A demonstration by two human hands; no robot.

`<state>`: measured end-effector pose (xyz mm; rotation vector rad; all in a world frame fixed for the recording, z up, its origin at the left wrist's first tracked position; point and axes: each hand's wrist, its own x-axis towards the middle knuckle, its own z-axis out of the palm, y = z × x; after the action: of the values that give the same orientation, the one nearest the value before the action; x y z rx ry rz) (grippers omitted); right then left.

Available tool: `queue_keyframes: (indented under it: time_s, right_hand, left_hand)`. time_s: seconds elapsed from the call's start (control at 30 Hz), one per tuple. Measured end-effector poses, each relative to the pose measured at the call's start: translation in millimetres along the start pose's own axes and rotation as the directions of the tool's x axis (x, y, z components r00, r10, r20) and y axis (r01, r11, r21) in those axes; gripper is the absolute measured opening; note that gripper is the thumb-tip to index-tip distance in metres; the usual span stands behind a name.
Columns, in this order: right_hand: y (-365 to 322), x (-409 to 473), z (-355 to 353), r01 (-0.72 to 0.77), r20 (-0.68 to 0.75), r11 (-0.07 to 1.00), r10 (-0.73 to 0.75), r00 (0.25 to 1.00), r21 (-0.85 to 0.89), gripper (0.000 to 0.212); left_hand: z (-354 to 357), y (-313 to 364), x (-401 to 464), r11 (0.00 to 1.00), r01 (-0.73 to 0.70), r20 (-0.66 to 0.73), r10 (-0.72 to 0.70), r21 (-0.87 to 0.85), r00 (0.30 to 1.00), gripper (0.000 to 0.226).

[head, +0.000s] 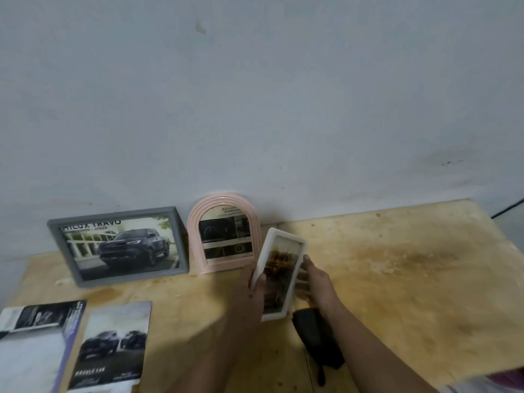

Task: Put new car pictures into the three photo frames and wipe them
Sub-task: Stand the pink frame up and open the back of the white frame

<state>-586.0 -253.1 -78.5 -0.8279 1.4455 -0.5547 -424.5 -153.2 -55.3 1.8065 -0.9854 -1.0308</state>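
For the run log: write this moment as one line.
both hands hold white frame above table | grey frame, pink arched frame against wall

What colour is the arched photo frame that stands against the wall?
Pale pink, with ridged bands; the arched frame shows best in the head view.

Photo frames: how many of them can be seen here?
3. The grey rectangular frame and the pink arched frame lean against the wall; the white rectangular frame is held in both hands.

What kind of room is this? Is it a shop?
Probably not a shop; it looks like a plain home or workshop corner. A stained plywood table stands against a bare, marked wall, with car brochures lying loose on it.
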Motion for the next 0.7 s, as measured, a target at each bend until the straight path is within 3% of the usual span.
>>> queue_keyframes:
  time_s: [0.13, 0.3, 0.37, 0.53, 0.63, 0.7]
  right_hand:
    - [7, -14, 33, -0.067, 0.042, 0.996, 0.070, 0.997, -0.063, 0.042]
    - [20, -40, 48, -0.014, -0.026, 0.997, 0.012, 1.000, -0.075, 0.031]
    - [31, -49, 47, 0.054, -0.030, 0.989, -0.059, 0.998, -0.137, 0.028]
    - [69, -59, 45, 0.204, 0.064, 0.882, -0.195, 0.979, -0.425, 0.026]
    - [87, -64, 47, 0.268, 0.165, 0.754, -0.211, 0.963, -0.600, 0.034]
    - [95, -67, 52, 0.313, 0.223, 0.601, -0.222, 0.949, -0.736, 0.047]
  left_hand:
    - [-56, -16, -37, 0.916, -0.160, 0.030, 0.160, 0.367, 0.987, 0.043]
    - [-91, -58, -67, 0.645, -0.347, 0.258, 0.231, 0.681, 0.938, 0.052]
    - [-91, -80, -76, 0.554, -0.419, 0.333, 0.255, 0.719, 0.908, 0.050]
    - [-81, -119, -97, 0.440, -0.536, 0.493, 0.220, 0.721, 0.842, 0.047]
    - [-79, -146, -101, 0.372, -0.569, 0.523, 0.228, 0.733, 0.822, 0.047]
    - [-83, -157, -102, 0.351, -0.586, 0.542, 0.225, 0.730, 0.810, 0.048]
